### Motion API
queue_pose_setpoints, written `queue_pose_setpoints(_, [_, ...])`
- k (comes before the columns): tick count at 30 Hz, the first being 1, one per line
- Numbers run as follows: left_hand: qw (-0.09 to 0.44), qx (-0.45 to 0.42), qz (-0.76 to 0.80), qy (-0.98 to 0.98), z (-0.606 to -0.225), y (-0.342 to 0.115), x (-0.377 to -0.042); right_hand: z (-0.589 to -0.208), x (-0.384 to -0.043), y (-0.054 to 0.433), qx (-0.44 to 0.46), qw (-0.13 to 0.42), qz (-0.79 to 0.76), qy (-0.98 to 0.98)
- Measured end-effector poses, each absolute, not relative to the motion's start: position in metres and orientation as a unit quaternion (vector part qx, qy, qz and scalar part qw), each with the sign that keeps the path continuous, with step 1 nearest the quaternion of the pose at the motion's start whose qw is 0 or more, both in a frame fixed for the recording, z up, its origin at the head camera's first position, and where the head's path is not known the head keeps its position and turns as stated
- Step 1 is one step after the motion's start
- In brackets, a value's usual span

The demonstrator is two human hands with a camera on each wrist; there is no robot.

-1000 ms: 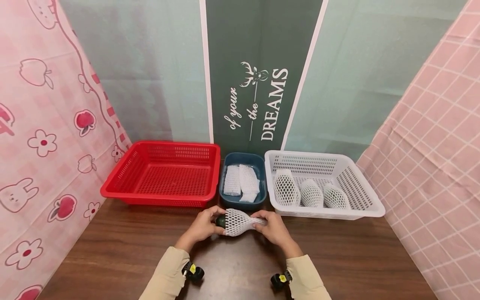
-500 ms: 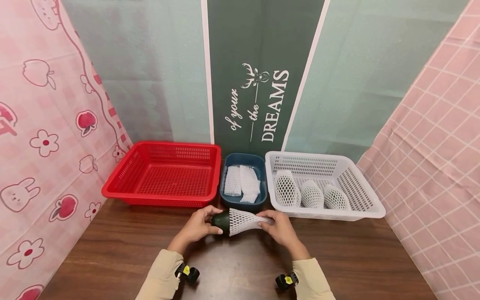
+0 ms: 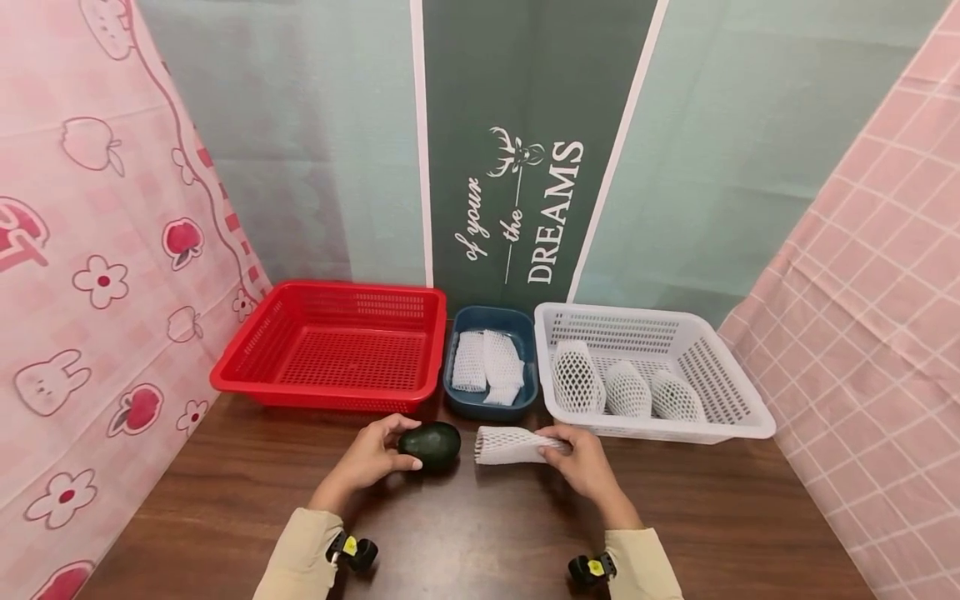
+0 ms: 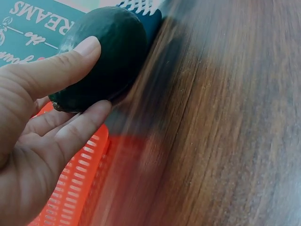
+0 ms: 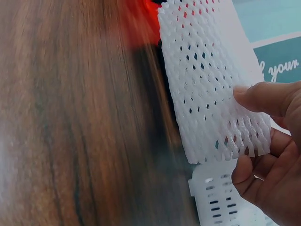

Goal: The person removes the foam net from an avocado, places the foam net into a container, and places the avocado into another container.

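Note:
A dark green avocado (image 3: 431,445) is gripped at its narrow stem end by my left hand (image 3: 372,454), thumb on one side and fingers on the other in the left wrist view. To its right, my right hand (image 3: 581,458) pinches one end of a white foam net sleeve (image 3: 510,445). The sleeve's other end points toward the avocado, with a gap between them. In the right wrist view the foam net sleeve (image 5: 207,80) lies flattened and holds nothing, my thumb pressing on its face.
Behind the hands stands a blue bin (image 3: 491,408) with two folded foam net sleeves (image 3: 487,364). At left is a red basket (image 3: 322,396) with nothing in it. The white basket (image 3: 652,429) at right holds three net-wrapped fruits (image 3: 626,390). A wooden table (image 3: 465,533) lies beneath.
The avocado has come out of the foam net sleeve. My left hand has moved left with the avocado, my right hand right with the sleeve, which has narrowed.

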State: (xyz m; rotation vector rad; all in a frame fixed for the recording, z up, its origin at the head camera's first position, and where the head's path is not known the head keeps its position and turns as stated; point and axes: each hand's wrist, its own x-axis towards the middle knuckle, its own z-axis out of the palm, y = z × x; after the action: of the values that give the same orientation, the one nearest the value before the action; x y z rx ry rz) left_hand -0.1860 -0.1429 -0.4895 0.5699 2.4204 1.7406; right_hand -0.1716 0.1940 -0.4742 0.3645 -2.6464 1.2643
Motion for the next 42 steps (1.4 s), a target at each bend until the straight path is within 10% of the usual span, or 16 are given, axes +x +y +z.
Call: queue_pose_setpoints(42, [0.045, 0.125, 0.556, 0.821, -0.466, -0.193, -0.161, -0.43, -0.193, 0.17, 0.153, 0.189, 0.409, -0.88])
